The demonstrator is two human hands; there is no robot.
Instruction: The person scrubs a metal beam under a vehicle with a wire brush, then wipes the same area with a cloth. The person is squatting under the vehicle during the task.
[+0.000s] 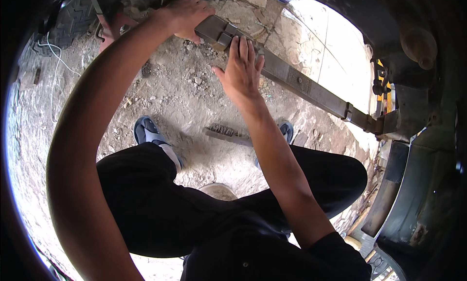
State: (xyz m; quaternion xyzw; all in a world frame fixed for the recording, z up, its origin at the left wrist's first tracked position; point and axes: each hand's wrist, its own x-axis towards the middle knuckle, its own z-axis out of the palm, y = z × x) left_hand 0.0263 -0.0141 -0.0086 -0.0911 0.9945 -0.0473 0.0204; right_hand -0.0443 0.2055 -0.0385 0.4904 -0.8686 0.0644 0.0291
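A long, dark metal leaf spring point(292, 81) with clips around it slants from the upper middle down to the right. My left hand point(187, 16) lies over its upper left part, fingers spread and the thumb along the near side. Closer to me, my right hand point(242, 72) rests its outstretched fingertips against the spring's near edge, just beside a metal clip point(225, 36). Neither hand is wrapped around anything. On the ground below lies a brush point(228, 135) with dark bristles and a narrow handle, partly hidden by my right forearm.
A reddish metal stand point(114, 30) and a treaded tyre point(73, 18) are at the upper left, near a loose white cord point(52, 52). Dark vehicle bodywork point(413, 193) fills the right side. My feet stand on rough, gravelly ground point(189, 86).
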